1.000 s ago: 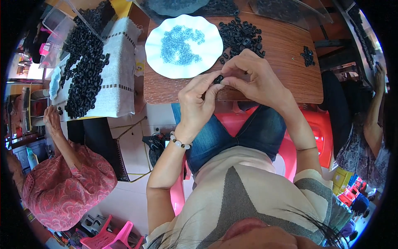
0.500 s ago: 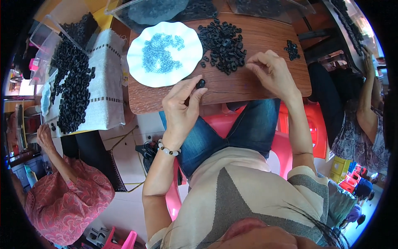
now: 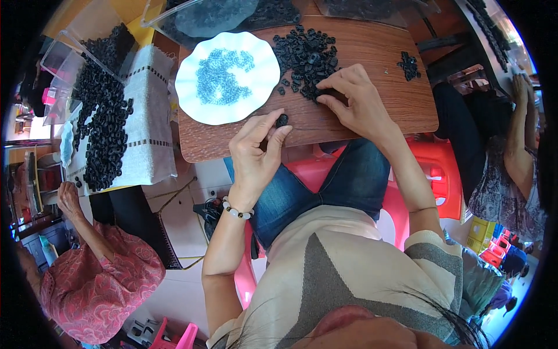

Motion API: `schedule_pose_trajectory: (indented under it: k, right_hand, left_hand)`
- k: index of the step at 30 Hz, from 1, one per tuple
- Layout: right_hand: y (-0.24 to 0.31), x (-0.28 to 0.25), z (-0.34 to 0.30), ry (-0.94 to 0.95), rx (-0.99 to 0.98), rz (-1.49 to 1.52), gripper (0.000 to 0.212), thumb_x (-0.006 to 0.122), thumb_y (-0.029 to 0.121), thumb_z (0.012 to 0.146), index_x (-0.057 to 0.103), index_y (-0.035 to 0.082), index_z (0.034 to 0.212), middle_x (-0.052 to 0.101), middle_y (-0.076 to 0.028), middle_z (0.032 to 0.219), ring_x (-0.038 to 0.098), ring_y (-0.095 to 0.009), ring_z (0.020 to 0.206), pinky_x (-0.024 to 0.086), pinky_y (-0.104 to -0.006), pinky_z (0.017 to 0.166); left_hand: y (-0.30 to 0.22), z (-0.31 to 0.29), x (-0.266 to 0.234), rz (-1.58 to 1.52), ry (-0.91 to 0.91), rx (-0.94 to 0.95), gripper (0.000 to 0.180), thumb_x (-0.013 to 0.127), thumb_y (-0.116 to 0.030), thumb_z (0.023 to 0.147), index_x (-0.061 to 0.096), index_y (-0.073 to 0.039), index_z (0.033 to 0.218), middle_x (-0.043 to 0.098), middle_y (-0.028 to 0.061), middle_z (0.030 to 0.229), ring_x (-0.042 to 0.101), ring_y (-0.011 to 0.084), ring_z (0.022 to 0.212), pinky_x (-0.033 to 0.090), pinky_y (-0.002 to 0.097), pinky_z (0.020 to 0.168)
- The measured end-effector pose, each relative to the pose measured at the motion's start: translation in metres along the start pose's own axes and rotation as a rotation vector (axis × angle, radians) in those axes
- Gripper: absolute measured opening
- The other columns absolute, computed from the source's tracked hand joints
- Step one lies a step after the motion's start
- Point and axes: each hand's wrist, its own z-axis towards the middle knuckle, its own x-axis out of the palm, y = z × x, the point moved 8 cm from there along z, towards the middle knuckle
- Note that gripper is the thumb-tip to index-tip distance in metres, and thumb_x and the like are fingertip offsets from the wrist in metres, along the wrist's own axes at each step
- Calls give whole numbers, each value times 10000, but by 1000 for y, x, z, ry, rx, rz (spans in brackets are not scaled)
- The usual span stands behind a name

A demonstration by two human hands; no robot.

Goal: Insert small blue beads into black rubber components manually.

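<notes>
Between thumb and fingertips, my left hand [image 3: 254,143] pinches a small round black part [image 3: 282,120] near the front edge of the brown wooden table [image 3: 372,116]. At the near right side of a pile of small black parts [image 3: 305,55], my right hand [image 3: 357,102] has its thumb and forefinger closed around one of the parts, mostly hidden by the fingertips. Left of the pile lies a white scalloped plate [image 3: 186,96] with many tiny clear, bluish pieces [image 3: 224,75] on it.
A smaller cluster of black parts [image 3: 409,66] lies at the table's right. Clear plastic bins [image 3: 221,23] stand along the far edge. To the left, a cloth-covered table [image 3: 152,116] bears another black heap [image 3: 104,139], beside a co-worker's hand [image 3: 68,199]. Another person sits at the right.
My right hand has moved left, from beside the pile to its near edge, where its fingertips now touch the parts. My left hand keeps its pinch on the black part almost unmoved.
</notes>
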Motion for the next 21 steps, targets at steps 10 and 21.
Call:
schedule_pose_trajectory:
  k: [10, 21]
  right_hand:
    - [-7, 0, 6, -76, 128, 185, 108, 745, 77, 898, 712, 47, 997, 708, -60, 937, 625, -223, 897, 530, -335, 740]
    - [21, 37, -21, 220, 463, 1066, 163, 719, 122, 978, 714, 21, 1106, 711, -10, 939, 638, -56, 723, 521, -201, 629]
  left_hand:
    - [-3, 2, -3, 13, -31, 64, 294, 774, -16, 875, 753, -21, 1168, 730, 124, 938, 638, 166, 716, 527, 282, 674]
    - [10, -5, 7, -290, 10, -117, 333, 783, -4, 866, 758, -44, 1196, 730, 89, 942, 617, 115, 725, 509, 253, 657]
